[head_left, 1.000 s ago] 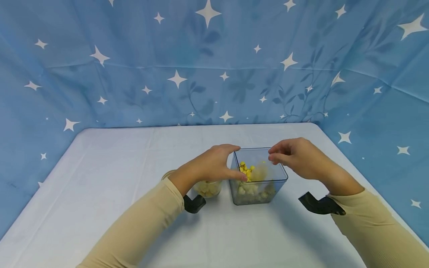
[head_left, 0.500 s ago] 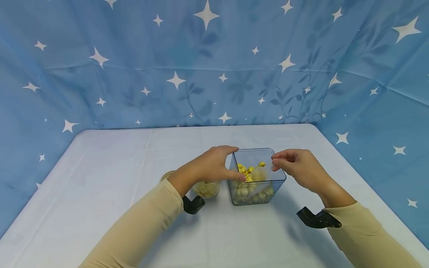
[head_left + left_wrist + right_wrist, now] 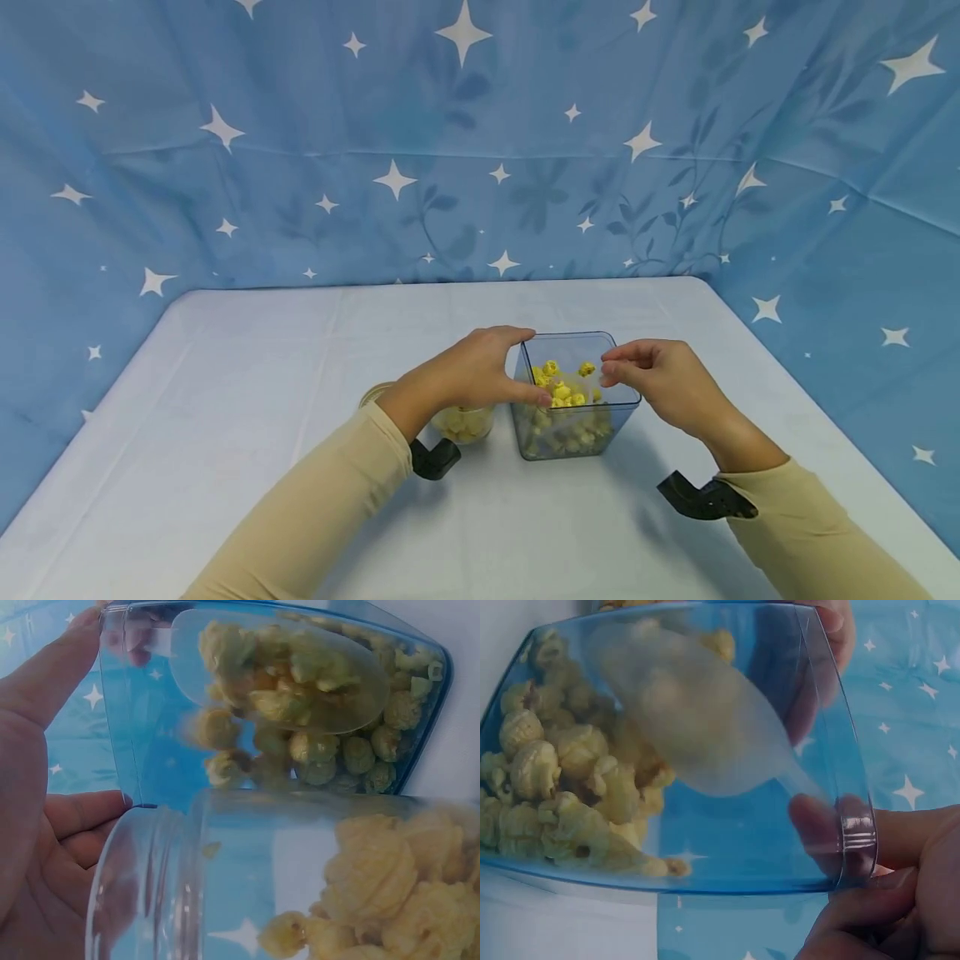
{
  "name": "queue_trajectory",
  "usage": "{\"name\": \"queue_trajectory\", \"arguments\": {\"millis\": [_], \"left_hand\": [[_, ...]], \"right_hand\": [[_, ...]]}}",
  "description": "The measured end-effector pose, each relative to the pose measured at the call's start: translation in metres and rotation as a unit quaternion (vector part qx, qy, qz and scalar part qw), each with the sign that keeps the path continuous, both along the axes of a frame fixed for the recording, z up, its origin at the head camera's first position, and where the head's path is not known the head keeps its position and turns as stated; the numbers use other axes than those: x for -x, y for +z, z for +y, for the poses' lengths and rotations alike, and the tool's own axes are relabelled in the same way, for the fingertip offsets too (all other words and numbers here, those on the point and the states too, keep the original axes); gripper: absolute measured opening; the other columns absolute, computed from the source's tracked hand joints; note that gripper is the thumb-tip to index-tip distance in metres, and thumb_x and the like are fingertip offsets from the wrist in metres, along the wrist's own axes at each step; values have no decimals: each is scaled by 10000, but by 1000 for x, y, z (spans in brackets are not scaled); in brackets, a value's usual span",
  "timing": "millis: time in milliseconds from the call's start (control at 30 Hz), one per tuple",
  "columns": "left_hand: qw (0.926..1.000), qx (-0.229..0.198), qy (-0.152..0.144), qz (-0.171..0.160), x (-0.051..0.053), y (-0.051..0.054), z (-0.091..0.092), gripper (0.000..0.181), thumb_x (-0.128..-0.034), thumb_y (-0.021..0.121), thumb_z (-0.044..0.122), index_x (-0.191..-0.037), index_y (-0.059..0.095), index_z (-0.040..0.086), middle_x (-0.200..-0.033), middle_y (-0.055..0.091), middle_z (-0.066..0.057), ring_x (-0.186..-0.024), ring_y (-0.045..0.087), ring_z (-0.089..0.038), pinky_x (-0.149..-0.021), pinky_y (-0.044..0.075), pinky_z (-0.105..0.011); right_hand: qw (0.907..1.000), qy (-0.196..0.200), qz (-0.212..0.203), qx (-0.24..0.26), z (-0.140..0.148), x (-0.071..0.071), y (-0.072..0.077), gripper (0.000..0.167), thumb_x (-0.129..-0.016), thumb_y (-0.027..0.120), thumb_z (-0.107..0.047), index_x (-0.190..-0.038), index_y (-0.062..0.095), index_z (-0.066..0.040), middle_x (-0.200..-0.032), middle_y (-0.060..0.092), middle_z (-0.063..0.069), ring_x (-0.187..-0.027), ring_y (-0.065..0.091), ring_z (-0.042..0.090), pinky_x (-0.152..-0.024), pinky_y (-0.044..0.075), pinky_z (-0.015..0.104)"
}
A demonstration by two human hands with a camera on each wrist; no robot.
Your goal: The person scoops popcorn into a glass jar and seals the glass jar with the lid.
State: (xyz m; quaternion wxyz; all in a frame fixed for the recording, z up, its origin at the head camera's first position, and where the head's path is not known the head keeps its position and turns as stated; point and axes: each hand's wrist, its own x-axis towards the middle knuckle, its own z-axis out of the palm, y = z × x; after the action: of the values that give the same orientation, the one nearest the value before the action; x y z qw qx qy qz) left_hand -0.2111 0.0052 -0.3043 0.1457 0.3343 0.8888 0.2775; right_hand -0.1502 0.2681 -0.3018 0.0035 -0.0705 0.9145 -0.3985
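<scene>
A clear rectangular container [image 3: 527,433] of popcorn [image 3: 561,392] stands on the table. My left hand [image 3: 480,367] holds its rim at the left side, thumb at the near corner and fingers at the far one. My right hand [image 3: 663,379] pinches the handle of a translucent spoon [image 3: 705,727] over the right rim. The spoon's bowl is inside the container and, in the left wrist view, carries several popcorn pieces [image 3: 300,667]. Beside the container, partly behind my left wrist, is a clear jar [image 3: 467,425] with popcorn in it; the left wrist view shows its threaded mouth [image 3: 150,885].
A white cloth covers the table [image 3: 247,400]. Behind it and along the sides hangs a blue curtain [image 3: 300,217] with white stars. Part of a round golden rim [image 3: 372,392] shows left of my left wrist. Each wrist bears a black camera mount [image 3: 705,497].
My right hand has come down and slightly toward the container's right rim with the spoon. The yellow popcorn inside has shifted and spread. My left hand stays on the rim.
</scene>
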Motion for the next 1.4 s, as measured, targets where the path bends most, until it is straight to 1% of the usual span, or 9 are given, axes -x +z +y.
{"name": "queue_trajectory", "arguments": {"millis": [133,233,333,600,700,867,967,1233,1400], "left_hand": [[10000,-29,-2,1,0,0,-1,965,-827,764,575,-1569,345,121,-1576,374,-38,-1438,346,-224,-1129,349,-424],[10000,-16,-10,12,0,0,-1,965,-829,758,581,-1570,343,122,-1574,377,-35,-1434,354,-219,-1126,354,-420],[10000,10,-9,27,0,0,-1,962,-833,752,587,-1571,341,126,-1575,376,-34,-1434,355,-217,-1126,354,-422],[10000,16,-14,5,0,0,-2,952,-840,747,581,-1573,339,130,-1585,359,-29,-1456,315,-230,-1140,331,-439],[10000,16,-2,-12,0,0,-3,953,-841,750,576,-1575,335,133,-1588,353,-30,-1459,309,-232,-1142,326,-441],[10000,8,-4,-37,0,0,-3,961,-837,754,575,-1577,330,132,-1590,350,-31,-1459,309,-228,-1144,325,-439],[10000,8,-6,-39,0,0,-3,955,-840,753,572,-1577,330,137,-1589,352,-30,-1458,311,-228,-1143,327,-442],[10000,0,7,-68,-1,1,-3,945,-845,753,563,-1577,331,140,-1591,349,-31,-1461,306,-232,-1143,326,-450],[10000,-26,-9,-69,-1,0,-3,938,-848,753,556,-1576,333,138,-1586,357,-28,-1455,318,-227,-1138,334,-446]], "right_hand": [[9999,-34,-78,128,1,0,0,305,-1024,605,-244,-1174,697,6,-930,740,41,-1018,625,234,-819,483,389],[9992,-127,-177,345,2,2,-1,318,-1029,593,-228,-1193,678,32,-930,739,64,-713,545,145,-617,427,319],[9971,-304,-267,640,4,3,-3,346,-1025,602,-242,-1198,660,52,-909,732,69,-539,357,139,-481,313,314],[9864,-530,-144,1548,13,5,-8,438,-1041,576,-216,-1276,552,153,-844,711,-54,-617,399,134,-556,357,261],[9779,-526,-105,2020,15,5,-10,389,-1043,570,-188,-1246,566,144,-824,702,-77,-582,343,129,-542,321,268],[9557,-448,-153,2904,20,6,-16,133,-1035,578,-141,-1074,698,-99,-836,712,-57,-597,345,133,-556,289,285],[9440,-407,-185,3269,23,7,-19,151,-1032,581,-133,-1011,717,-197,-847,720,-44,-626,370,123,-569,308,268],[9266,-559,-242,3710,22,9,-28,159,-1029,591,-155,-983,734,-205,-840,719,-52,-639,407,105,-579,382,223],[9075,-691,-290,4134,18,10,-32,140,-1022,604,-169,-979,736,-188,-850,724,-51,-675,448,98,-596,427,206]]}}
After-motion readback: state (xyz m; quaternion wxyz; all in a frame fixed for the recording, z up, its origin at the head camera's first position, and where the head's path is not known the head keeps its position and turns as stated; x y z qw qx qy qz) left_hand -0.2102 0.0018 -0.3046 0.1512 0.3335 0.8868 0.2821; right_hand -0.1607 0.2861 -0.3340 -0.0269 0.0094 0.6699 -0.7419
